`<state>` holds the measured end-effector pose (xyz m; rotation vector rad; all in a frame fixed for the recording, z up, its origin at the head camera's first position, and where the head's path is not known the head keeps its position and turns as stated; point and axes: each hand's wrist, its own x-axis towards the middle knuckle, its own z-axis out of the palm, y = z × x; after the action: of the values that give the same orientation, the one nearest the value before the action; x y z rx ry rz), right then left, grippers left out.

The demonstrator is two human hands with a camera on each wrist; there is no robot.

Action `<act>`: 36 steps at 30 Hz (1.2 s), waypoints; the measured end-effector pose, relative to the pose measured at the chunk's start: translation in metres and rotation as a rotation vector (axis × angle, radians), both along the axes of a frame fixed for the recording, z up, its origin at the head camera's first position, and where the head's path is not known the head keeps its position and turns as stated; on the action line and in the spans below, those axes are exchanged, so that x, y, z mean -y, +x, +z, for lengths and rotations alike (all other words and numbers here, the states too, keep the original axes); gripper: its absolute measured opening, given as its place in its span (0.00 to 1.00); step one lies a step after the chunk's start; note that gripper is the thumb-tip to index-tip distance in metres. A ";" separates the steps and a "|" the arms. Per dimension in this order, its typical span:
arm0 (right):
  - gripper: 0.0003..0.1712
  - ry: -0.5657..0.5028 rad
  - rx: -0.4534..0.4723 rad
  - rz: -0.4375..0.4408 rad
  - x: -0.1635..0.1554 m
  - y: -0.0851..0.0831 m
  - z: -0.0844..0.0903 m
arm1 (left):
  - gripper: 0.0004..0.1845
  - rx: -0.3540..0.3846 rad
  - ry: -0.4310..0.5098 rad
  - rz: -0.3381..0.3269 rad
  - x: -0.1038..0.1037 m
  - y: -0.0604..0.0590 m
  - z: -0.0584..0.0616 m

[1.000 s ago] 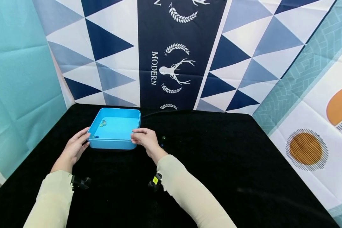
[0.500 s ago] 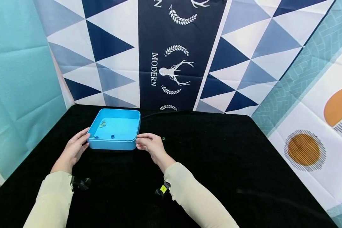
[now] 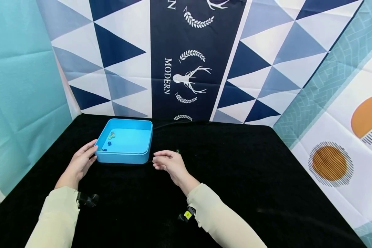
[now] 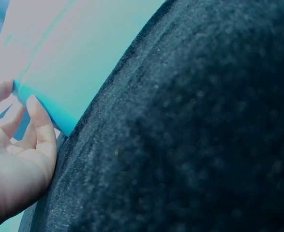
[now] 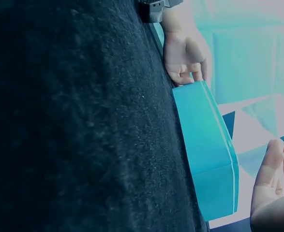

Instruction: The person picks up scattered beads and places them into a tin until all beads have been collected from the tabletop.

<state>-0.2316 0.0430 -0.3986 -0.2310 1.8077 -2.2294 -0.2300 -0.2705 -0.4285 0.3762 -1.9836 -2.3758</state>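
Note:
A light-blue square open box point(image 3: 124, 158) stands on the black cloth, left of centre. My left hand point(image 3: 79, 162) holds its near left corner, thumb and fingers at the walls. In the left wrist view, bent fingers point(image 4: 40, 116) lie against the blue corner. Inside the box, a dark blue marble point(image 3: 109, 143) lies near several yellowish-green marbles point(image 3: 111, 135); another blue marble point(image 3: 105, 150) is by the near left corner. My right hand point(image 3: 172, 165) hovers just right of the box, fingers loosely bent with nothing visible between them. Behind it a green marble point(image 3: 177, 151) lies on the cloth.
Black cloth point(image 3: 235, 179) covers the table. A patterned fabric backdrop point(image 3: 189, 62) hangs along the far edge, a teal one point(image 3: 24, 86) at the left, and a printed cloth point(image 3: 338, 162) at the right.
My right hand has drawn back from the box rim to the right. A blue marble has appeared in the box and rolled left towards the other marbles. The left hand stays put.

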 end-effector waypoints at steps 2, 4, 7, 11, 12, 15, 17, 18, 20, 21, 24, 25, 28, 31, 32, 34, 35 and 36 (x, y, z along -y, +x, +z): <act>0.15 -0.008 -0.009 0.011 -0.002 0.003 0.000 | 0.37 0.001 -0.005 -0.001 0.001 0.000 0.000; 0.14 -0.010 -0.012 0.018 -0.005 0.006 0.000 | 0.37 -0.003 -0.003 0.000 0.001 0.000 -0.001; 0.15 0.000 -0.011 0.026 -0.009 0.009 -0.001 | 0.37 -0.014 0.000 -0.001 0.001 0.000 -0.002; 0.18 0.020 -0.009 0.032 -0.018 0.013 -0.003 | 0.36 -0.018 0.004 0.004 0.002 0.000 -0.001; 0.18 0.023 -0.013 0.033 -0.020 0.014 -0.003 | 0.36 -0.017 0.005 0.005 0.002 0.000 -0.001; 0.17 0.034 -0.025 0.031 -0.027 0.017 -0.004 | 0.36 -0.010 -0.002 0.009 0.002 0.000 0.000; 0.17 0.040 -0.037 0.031 -0.033 0.018 -0.005 | 0.36 -0.009 -0.004 0.006 0.002 0.000 0.000; 0.17 0.046 -0.041 0.030 -0.035 0.018 -0.006 | 0.36 -0.009 -0.001 0.004 0.002 0.000 0.000; 0.18 0.072 -0.049 0.021 -0.040 0.019 -0.006 | 0.36 -0.008 -0.005 -0.002 0.002 0.000 0.000; 0.18 0.091 -0.053 0.016 -0.042 0.019 -0.007 | 0.36 -0.008 -0.009 -0.005 0.002 0.000 0.000; 0.19 0.154 -0.057 -0.009 -0.048 0.019 -0.008 | 0.36 -0.007 -0.011 -0.006 0.002 0.000 0.000; 0.18 0.171 -0.060 -0.018 -0.049 0.019 -0.008 | 0.36 -0.008 -0.014 -0.008 0.002 -0.001 0.000; 0.17 0.200 -0.060 -0.035 -0.054 0.019 -0.008 | 0.37 -0.008 -0.016 -0.007 0.001 -0.001 0.001; 0.17 0.219 -0.055 -0.035 -0.058 0.019 -0.008 | 0.37 -0.006 -0.022 -0.010 0.000 -0.001 0.001; 0.17 0.231 -0.052 -0.032 -0.060 0.019 -0.009 | 0.37 -0.005 -0.023 -0.009 0.000 -0.001 0.001; 0.17 0.253 -0.047 -0.022 -0.063 0.019 -0.010 | 0.37 -0.004 -0.021 -0.007 0.000 -0.001 0.001; 0.18 0.269 -0.047 -0.017 -0.065 0.019 -0.010 | 0.37 -0.003 -0.020 -0.007 0.000 -0.002 0.002; 0.18 0.286 -0.047 -0.012 -0.067 0.019 -0.011 | 0.37 -0.003 -0.018 -0.007 0.000 -0.002 0.002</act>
<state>-0.2125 0.1101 -0.4092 -0.2167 2.1278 -1.9557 -0.2320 -0.2708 -0.4268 0.3662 -2.0073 -2.3590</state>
